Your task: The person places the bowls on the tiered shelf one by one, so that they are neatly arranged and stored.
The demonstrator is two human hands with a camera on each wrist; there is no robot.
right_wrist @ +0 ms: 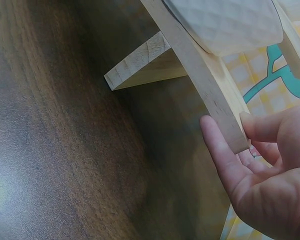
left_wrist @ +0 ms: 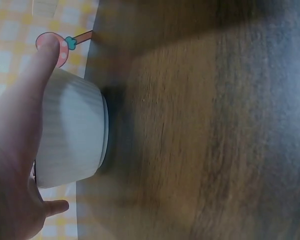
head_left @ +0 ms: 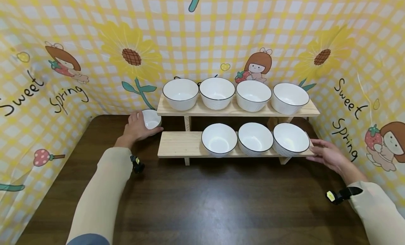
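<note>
My left hand [head_left: 136, 128] grips a small white bowl [head_left: 152, 119] just left of the wooden two-tier rack [head_left: 180, 143]. In the left wrist view, thumb and fingers spread around the ribbed wall of this bowl [left_wrist: 72, 130], its base close over the brown table. At the rack's other end, my right hand [head_left: 330, 158] holds the tip of the lower board. The right wrist view shows the thumb on top of that board [right_wrist: 225, 112] and a finger beneath it. Three dark-rimmed white bowls stand on the lower board, the nearest to my right hand being the rightmost bowl [head_left: 290, 139].
Several more white bowls line the rack's upper board [head_left: 202, 111]. A bare stretch of lower board lies at its left end. Yellow checked cloth [head_left: 196, 37] with printed flowers and figures encloses the brown table [head_left: 202, 202] at the back and sides.
</note>
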